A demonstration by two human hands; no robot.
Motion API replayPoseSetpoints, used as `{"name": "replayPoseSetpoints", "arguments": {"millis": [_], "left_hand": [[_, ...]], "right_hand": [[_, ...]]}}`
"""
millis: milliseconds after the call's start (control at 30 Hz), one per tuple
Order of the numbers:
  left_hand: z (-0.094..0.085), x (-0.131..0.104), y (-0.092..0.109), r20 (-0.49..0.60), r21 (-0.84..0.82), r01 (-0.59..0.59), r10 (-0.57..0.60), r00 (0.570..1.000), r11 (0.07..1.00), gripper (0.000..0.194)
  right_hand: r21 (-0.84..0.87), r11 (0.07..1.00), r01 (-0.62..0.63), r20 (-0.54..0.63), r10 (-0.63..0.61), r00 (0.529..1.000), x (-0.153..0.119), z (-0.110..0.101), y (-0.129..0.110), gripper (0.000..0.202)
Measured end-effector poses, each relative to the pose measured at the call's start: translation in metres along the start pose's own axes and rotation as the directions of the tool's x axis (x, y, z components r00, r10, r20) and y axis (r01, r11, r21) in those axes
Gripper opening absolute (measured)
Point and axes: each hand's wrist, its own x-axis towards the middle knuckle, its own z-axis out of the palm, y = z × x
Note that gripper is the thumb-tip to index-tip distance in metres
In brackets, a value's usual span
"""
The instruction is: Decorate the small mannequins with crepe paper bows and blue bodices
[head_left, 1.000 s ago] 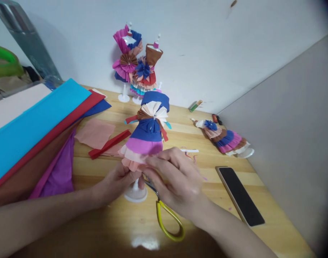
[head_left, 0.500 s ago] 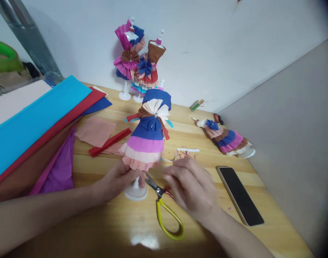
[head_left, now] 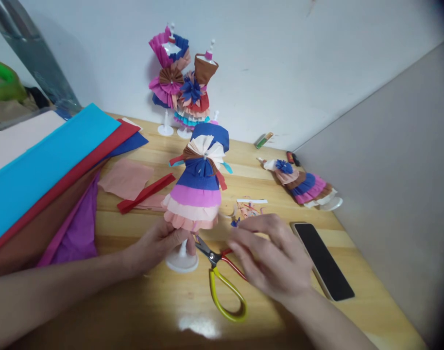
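Observation:
A small mannequin in a tiered paper dress (head_left: 196, 194), blue, purple, cream and peach with a fan-shaped bow, stands upright on a white round base (head_left: 181, 261). Below the hem, my left hand (head_left: 154, 245) is closed around its stem; some fingers are hidden behind it. My right hand (head_left: 271, 255) hovers to the right with fingers curled and thumb near the fingertips; whether it pinches anything small, I cannot make out. Between the hands lie scissors (head_left: 212, 257) with one yellow and one red handle, blades slightly apart, partly under my right hand.
Two dressed mannequins (head_left: 171, 80) stand by the wall; another (head_left: 302, 184) lies at the right. Coloured paper sheets (head_left: 54, 160) pile at the left, near a red strip (head_left: 147, 193) and a peach piece (head_left: 125, 179). Paper scraps (head_left: 247, 209) and a phone (head_left: 324, 262) lie at the right.
My right hand has moved to the right, away from the dress, uncovering more of the red scissor handle. My left hand keeps its hold on the mannequin. The view has shifted slightly.

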Motion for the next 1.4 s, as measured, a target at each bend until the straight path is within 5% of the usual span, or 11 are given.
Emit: {"name": "replayPoseSetpoints", "arguments": {"millis": [333,700,933,1067,1300,1400], "left_hand": [[-0.002,0.003,-0.014,0.046,-0.067,-0.154,0.157,0.987,0.986,0.049],[-0.002,-0.001,0.003,0.016,0.039,-0.022,0.021,1.000,0.999,0.052],[0.001,0.002,-0.005,0.022,-0.053,-0.040,0.041,0.999,0.998,0.055],[0.001,0.000,0.000,-0.004,-0.077,-0.033,0.033,0.999,0.997,0.058],[-0.002,-0.002,-0.001,0.007,-0.090,0.007,-0.007,1.000,0.996,0.061],[-0.002,-0.001,-0.005,0.005,-0.099,0.059,-0.059,0.998,0.993,0.063]], "right_hand": [[-0.034,0.952,0.303,0.125,-0.297,0.947,0.028,0.034,-0.007,0.017],[-0.010,0.987,0.160,0.100,-0.158,0.982,0.003,0.014,0.006,0.010],[0.035,0.969,0.245,0.087,-0.248,0.965,0.009,0.025,0.000,0.016],[0.073,0.976,0.204,0.135,-0.212,0.968,0.005,0.022,0.000,0.048],[0.060,0.997,0.045,0.239,-0.058,0.969,-0.027,0.011,0.002,0.030],[0.040,0.998,-0.052,0.396,0.032,0.918,-0.047,0.010,-0.003,0.031]]}}
